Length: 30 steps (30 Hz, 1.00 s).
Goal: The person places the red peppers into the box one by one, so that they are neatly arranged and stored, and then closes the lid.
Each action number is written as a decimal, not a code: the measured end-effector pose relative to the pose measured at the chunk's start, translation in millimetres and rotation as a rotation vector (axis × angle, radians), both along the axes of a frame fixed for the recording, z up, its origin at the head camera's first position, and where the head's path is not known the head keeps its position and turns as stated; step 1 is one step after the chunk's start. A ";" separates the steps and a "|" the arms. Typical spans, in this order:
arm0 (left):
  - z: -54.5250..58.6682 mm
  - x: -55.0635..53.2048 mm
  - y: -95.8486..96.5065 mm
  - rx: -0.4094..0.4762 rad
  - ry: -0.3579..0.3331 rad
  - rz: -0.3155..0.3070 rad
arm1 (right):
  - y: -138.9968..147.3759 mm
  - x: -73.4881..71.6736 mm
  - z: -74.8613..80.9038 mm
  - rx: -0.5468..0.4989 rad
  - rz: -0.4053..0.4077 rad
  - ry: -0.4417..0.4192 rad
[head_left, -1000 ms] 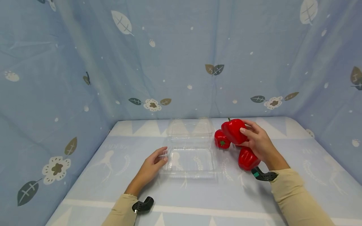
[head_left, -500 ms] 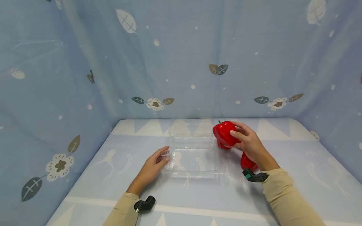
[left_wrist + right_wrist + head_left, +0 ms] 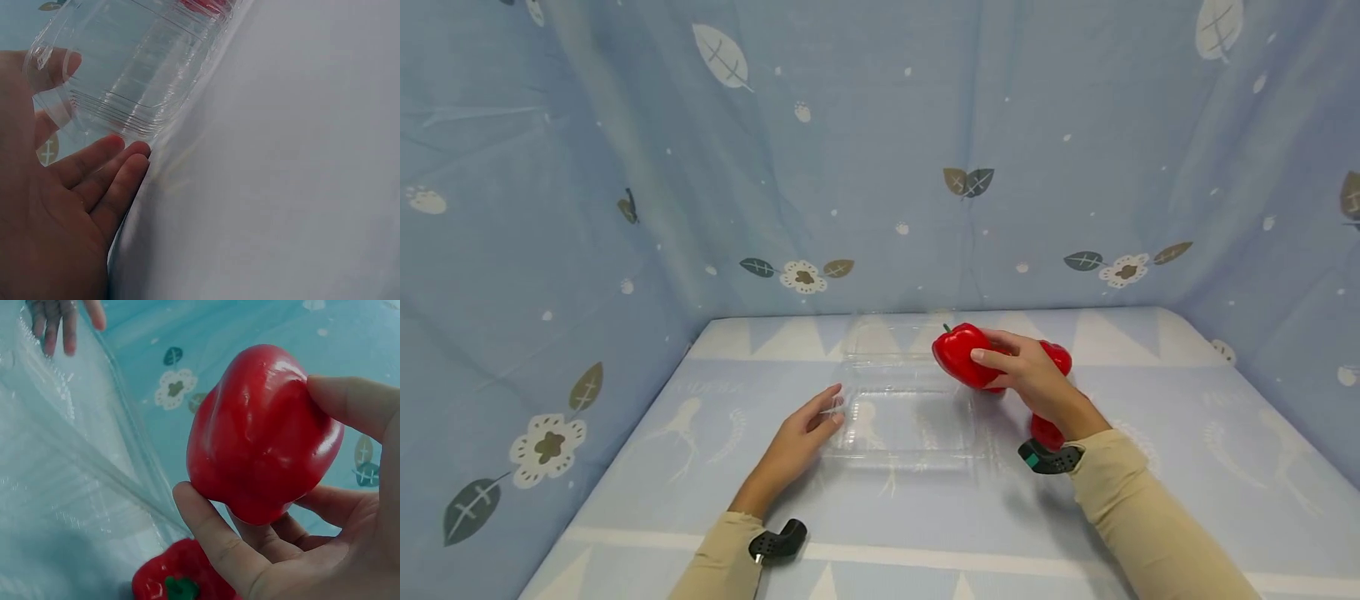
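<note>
My right hand [image 3: 1033, 375] grips a glossy red bell pepper [image 3: 961, 354] with a green stem, raised near the back right corner of a clear plastic clamshell box [image 3: 910, 457]. In the right wrist view, the thumb presses one side of the bell pepper [image 3: 262, 437] and the fingers support it from below. At the box's left side is my left hand [image 3: 793, 442], fingers fairly straight and loosely spread. The left wrist view has its fingertips [image 3: 137, 150] right at the ribbed wall of the clear box [image 3: 144, 81]. The box's lid [image 3: 887, 337] stands raised behind its base.
Several more red bell peppers lie right of the box. One bell pepper [image 3: 1057, 357] shows behind my right hand, another bell pepper [image 3: 1046, 433] beside that wrist. A third bell pepper [image 3: 181, 575] appears below the held one. A patterned blue curtain [image 3: 880, 167] surrounds the cloth-covered table [image 3: 700, 500].
My right hand has carried the bell pepper left, from above the other peppers to the box's back right corner. My left hand has stayed by the box's left side.
</note>
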State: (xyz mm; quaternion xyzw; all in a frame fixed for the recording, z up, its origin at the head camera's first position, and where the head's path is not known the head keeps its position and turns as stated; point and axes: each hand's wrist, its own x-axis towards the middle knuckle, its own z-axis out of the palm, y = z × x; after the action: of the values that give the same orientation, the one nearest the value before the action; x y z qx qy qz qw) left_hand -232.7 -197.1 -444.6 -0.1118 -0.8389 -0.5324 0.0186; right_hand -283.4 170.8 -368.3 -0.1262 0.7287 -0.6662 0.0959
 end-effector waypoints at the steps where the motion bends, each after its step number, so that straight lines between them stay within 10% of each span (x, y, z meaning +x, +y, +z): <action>1: -0.1 -0.1 -0.4 -0.004 -0.002 0.000 | -2.0 -0.3 0.2 0.004 0.008 0.002; 17: 2.5 -1.2 -4.6 -0.004 -0.037 -0.129 | -28.4 -5.0 -0.8 0.016 0.112 0.012; 30: 1.2 -0.5 -3.6 -0.007 -0.039 -0.104 | -41.2 -13.8 3.7 0.121 0.157 0.004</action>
State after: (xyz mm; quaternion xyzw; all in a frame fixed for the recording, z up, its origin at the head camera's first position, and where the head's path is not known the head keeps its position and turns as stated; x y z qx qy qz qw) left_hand -233.2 -200.7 -443.3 -0.1448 -0.8339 -0.5319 -0.0256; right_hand -297.2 129.6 -364.6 -0.1782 0.7556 -0.6113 0.1537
